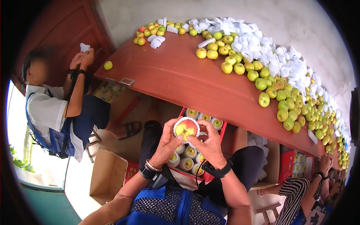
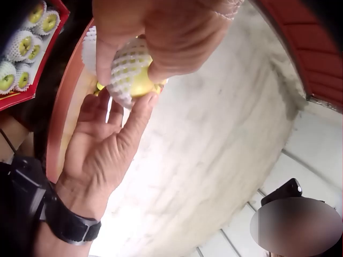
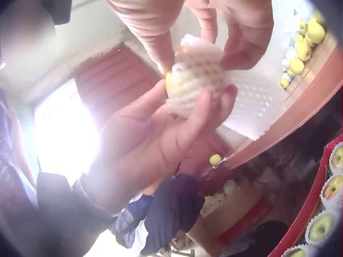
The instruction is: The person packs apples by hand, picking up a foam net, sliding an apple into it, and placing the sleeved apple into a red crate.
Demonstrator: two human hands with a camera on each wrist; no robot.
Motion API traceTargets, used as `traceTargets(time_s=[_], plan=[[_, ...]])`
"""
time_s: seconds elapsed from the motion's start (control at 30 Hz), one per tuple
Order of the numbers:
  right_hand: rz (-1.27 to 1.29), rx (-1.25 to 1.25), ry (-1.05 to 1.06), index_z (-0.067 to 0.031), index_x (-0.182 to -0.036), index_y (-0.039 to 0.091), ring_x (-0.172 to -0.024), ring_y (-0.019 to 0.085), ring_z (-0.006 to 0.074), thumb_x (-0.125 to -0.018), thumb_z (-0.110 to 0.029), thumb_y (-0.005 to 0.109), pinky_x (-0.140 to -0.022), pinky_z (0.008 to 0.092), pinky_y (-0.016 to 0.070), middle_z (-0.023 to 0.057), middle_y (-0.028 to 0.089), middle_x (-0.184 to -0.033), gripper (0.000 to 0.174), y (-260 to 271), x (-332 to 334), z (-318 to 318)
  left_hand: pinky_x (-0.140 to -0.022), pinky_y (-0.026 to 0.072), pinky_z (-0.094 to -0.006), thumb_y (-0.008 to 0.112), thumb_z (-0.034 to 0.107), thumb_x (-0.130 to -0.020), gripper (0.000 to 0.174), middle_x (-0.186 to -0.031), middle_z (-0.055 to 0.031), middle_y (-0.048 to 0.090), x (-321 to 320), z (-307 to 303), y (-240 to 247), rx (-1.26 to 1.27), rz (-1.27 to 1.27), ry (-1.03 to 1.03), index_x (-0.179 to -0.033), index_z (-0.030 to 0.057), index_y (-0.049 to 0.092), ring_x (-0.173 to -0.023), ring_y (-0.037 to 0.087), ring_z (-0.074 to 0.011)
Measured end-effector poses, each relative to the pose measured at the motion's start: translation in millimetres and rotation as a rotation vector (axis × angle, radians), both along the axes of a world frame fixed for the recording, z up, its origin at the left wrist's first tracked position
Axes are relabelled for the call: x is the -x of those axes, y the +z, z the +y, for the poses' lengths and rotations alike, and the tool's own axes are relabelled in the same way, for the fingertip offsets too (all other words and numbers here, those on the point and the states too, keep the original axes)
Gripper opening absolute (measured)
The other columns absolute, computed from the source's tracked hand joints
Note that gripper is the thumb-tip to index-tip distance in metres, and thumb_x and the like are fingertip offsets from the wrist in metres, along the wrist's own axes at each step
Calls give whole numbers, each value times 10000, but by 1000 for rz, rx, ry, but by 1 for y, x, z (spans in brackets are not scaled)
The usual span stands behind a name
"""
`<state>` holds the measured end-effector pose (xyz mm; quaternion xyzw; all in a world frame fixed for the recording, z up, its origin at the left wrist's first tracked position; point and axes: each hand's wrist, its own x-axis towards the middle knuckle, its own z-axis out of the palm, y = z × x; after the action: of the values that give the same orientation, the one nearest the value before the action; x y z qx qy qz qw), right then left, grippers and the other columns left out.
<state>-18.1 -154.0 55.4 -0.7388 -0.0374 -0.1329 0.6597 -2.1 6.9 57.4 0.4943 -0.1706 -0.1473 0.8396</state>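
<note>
Both my hands hold one red-and-yellow apple [image 1: 186, 128] wrapped in a white foam net [image 3: 195, 80], over an open red carton of netted apples. My left hand [image 1: 167, 144] grips it from the left, its thumb on the bare fruit near the net's rim. From the other side my right hand [image 1: 210, 149] pinches it, thumb likewise at its lower edge. In the left wrist view, the net [image 2: 126, 69] covers much of the apple, with yellow skin showing beside the thumb. A loose tail of netting [image 3: 254, 101] sticks out past the fingers in the right wrist view.
The red-brown table [image 1: 168, 63] ahead carries many loose apples [image 1: 283, 105] and a heap of white foam nets [image 1: 258, 45]. The red carton [image 1: 224, 135] sits below its edge. A cardboard box [image 1: 107, 174] stands at left, near a seated person [image 1: 56, 105]. Other people sit at right.
</note>
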Motion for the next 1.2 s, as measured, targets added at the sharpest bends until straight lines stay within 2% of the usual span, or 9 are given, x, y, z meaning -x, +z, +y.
traceTargets(time_s=[0.1, 0.17, 0.3, 0.6, 0.73, 0.87, 1.0, 1.1, 1.2], plan=[[-7, 20, 3, -60, -1039, 542, -818, 557, 106, -675, -112, 772, -599, 224, 462, 33, 574, -966, 434, 2, -1, 2, -1024, 328, -322, 554, 91, -887, 575, -1339, -83, 365, 2, -8, -1, -79, -99, 139, -1372, 82, 244, -1220, 388, -171], [-17, 65, 9, -60, -1029, 532, -826, 554, 81, -683, -63, 764, -605, 215, 458, 17, 574, -962, 416, 1, 0, -1, -1030, 311, -313, 549, 76, -887, 581, -1340, -86, 365, 0, -5, 1, -61, -10, 62, -1380, 74, 242, -1217, 386, -164], [-117, 123, -62, -81, -966, 551, -768, 550, 127, -665, -95, 769, -558, 242, 439, 32, 551, -880, 372, -1, 2, 7, -996, 363, -313, 512, 11, -887, 558, -1348, -86, 372, -4, 0, -8, -50, 54, -32, -1383, 112, 278, -1206, 407, -168], [-168, 232, -45, -69, -935, 534, -699, 563, 216, -671, -68, 743, -584, 294, 451, 99, 536, -812, 337, -1, 2, 9, -1018, 324, -301, 524, -10, -863, 561, -1333, -74, 377, -5, 0, -7, -153, -44, 96, -1365, 50, 280, -1186, 412, -159], [-123, 248, -184, -54, -945, 543, -805, 566, 250, -648, -99, 763, -664, 339, 471, 104, 545, -881, 372, 16, 3, 6, -1006, 346, -305, 511, -41, -859, 541, -1331, -68, 393, -3, 1, -9, -226, -144, 159, -1355, 69, 325, -1198, 402, -153], [-84, 281, 45, -78, -1045, 552, -965, 539, 315, -656, -108, 758, -796, 372, 460, 133, 533, -1046, 441, 13, 0, -1, -997, 353, -320, 528, -21, -852, 470, -1336, -118, 401, 0, 0, -12, -417, -239, 155, -1299, 46, 400, -1208, 417, -199], [-117, 257, 70, -85, -1030, 558, -943, 545, 304, -686, -75, 723, -757, 359, 479, 129, 530, -1037, 382, 8, -1, 0, -985, 363, -333, 531, -24, -839, 468, -1345, -175, 400, 1, 2, -14, -613, -379, 229, -1285, 58, 416, -1208, 444, -261], [-119, 216, 62, -82, -1017, 555, -902, 552, 300, -702, -53, 697, -718, 349, 490, 130, 532, -998, 347, 3, -3, 1, -998, 335, -299, 500, -39, -857, 468, -1348, -110, 403, 1, 2, -7, -678, -383, 213, -1302, 72, 406, -1192, 418, -178], [-127, 227, 40, -77, -997, 553, -860, 555, 301, -709, -41, 681, -697, 348, 492, 133, 529, -962, 317, 1, -2, 2, -1000, 332, -307, 474, -46, -856, 468, -1334, -123, 423, 4, -2, -7, -728, -403, 261, -1302, 77, 405, -1187, 423, -183]])
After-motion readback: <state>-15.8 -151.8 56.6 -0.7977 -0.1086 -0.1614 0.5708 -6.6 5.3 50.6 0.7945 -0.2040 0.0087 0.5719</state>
